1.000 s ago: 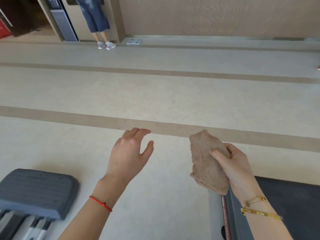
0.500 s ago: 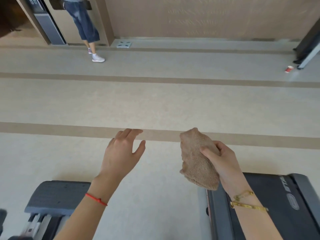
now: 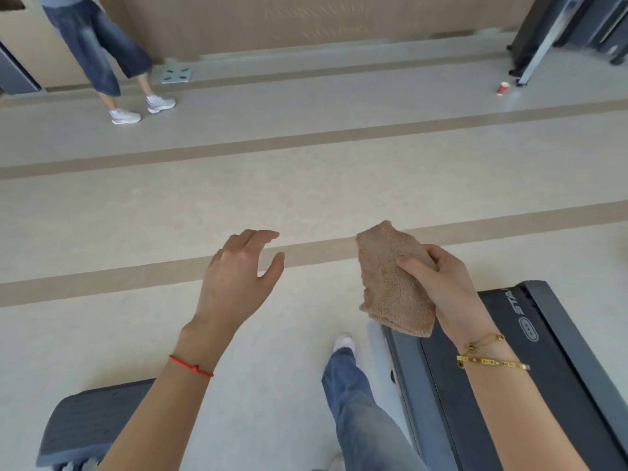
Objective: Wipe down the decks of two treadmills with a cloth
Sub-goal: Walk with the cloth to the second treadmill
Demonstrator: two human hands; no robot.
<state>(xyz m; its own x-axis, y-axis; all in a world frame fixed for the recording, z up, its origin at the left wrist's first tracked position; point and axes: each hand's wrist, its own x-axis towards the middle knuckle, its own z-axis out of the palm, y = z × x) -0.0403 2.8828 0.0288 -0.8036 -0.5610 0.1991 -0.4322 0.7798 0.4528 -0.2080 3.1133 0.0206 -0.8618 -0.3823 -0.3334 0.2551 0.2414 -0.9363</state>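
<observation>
Leg: the person's own leg (image 3: 356, 396) in jeans steps forward on the floor (image 3: 306, 185), white shoe beside the left edge of the treadmill.
Treadmill: a dark treadmill (image 3: 550, 362) lies at the lower right, its end cap and part of a logo in view; its belt runs out of the bottom edge.
Grey pad: a ribbed grey end piece (image 3: 91, 426) sits at the lower left corner; it may be the second treadmill's end, but too little shows to be sure.
Right hand: the right hand (image 3: 441, 283) grasps the cloth, thumb across its face and fingers curled behind, above the treadmill's near-left corner and not touching it.
Cloth: the tan cloth (image 3: 390, 283) is folded into a thick pad and hangs in the air, clear of the deck.
Left hand: the left hand (image 3: 238, 277) hovers over bare floor, fingers released and loosely spread, holding nothing.
Step in hand: judged as the approach to the deck, with wiping not yet begun.
Doing it well: lower the cloth flat on the deck near the end cap, press with the palm, and stroke along the belt in overlapping passes, edge to edge.
Far floor: a red cup (image 3: 503, 88) stands by another machine (image 3: 557, 32) at the top right; a second person (image 3: 102, 52) stands at the top left by the wall.
</observation>
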